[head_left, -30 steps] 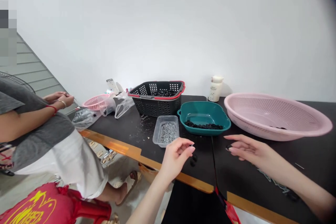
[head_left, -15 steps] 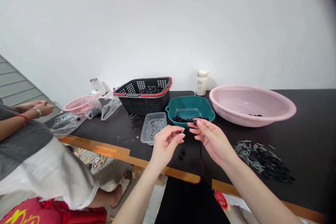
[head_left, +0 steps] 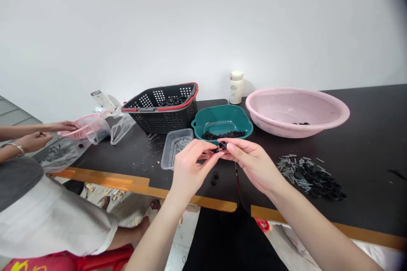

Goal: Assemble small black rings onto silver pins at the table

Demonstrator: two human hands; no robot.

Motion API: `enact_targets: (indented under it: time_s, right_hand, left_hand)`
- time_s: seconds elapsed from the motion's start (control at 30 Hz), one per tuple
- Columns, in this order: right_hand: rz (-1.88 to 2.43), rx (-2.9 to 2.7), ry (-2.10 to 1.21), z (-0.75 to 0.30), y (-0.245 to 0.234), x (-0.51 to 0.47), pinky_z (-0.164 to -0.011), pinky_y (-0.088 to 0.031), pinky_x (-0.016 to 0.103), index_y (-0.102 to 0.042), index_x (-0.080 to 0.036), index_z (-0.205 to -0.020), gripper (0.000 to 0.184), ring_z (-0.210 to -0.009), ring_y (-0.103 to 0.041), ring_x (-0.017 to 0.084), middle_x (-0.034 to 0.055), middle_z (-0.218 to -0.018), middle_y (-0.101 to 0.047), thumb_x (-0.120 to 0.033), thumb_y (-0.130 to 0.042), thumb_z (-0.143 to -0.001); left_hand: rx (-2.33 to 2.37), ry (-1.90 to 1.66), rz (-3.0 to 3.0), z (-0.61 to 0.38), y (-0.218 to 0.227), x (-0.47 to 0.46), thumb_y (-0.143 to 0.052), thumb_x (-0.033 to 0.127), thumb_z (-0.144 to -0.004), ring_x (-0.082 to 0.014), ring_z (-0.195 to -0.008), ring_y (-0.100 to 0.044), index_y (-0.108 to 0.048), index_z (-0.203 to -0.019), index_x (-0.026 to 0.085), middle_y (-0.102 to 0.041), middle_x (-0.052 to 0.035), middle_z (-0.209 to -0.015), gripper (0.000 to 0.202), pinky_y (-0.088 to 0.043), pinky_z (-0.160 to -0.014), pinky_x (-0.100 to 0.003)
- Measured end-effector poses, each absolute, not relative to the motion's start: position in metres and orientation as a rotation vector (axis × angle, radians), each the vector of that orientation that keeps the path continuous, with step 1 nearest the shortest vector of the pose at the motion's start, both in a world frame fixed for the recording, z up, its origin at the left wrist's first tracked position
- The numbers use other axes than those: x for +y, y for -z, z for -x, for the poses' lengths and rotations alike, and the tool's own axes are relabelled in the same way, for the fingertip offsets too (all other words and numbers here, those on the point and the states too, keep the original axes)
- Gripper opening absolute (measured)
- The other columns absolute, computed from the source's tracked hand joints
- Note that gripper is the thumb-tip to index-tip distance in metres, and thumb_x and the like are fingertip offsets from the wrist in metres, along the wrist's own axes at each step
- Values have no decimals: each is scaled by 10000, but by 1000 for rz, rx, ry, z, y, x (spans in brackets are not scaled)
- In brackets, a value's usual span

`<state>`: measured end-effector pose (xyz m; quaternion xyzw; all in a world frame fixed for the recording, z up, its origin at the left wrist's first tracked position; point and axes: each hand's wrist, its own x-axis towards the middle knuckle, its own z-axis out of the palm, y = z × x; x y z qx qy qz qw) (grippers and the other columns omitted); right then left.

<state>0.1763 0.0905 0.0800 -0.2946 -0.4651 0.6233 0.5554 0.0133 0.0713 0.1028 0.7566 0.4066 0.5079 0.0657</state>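
My left hand (head_left: 190,165) and my right hand (head_left: 251,161) meet above the black table's (head_left: 365,144) front edge, fingertips pinched together. Between them sits a small black round part (head_left: 222,145); the right fingers grip it, and the left fingers pinch something tiny against it that I cannot make out. Two more small black parts (head_left: 214,178) lie on the table just below my hands. A teal tub (head_left: 222,119) with black parts stands right behind the hands. A clear box of metal pins (head_left: 177,148) stands to its left.
A pile of black parts and metal pins (head_left: 310,173) lies to the right. Behind stand a large pink basin (head_left: 297,110), a black basket with red rim (head_left: 162,108) and a white bottle (head_left: 235,87). At the left, another person's hands (head_left: 34,137) work by a small pink basket (head_left: 83,122) and plastic bags.
My hands came together from apart and now pinch the small black part between them. The view swung right and down, bringing the pile of parts and pins into sight.
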Motion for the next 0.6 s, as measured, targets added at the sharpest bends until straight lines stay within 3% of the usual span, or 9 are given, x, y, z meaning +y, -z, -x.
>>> enact_targets:
  time_s: [0.6]
  right_hand:
    - [775, -1199, -1732, -147, -94, 81, -914, -558, 343, -784, -255, -952, 209, -969, -694, 195, 38, -1023, -763, -387, -750, -793]
  left_hand:
    - [1410, -1802, -2318, 9, -95, 52, -685, 311, -859, -109, -699, -683, -677, -914, 164, -713, -7, -787, 158, -543, -658, -174]
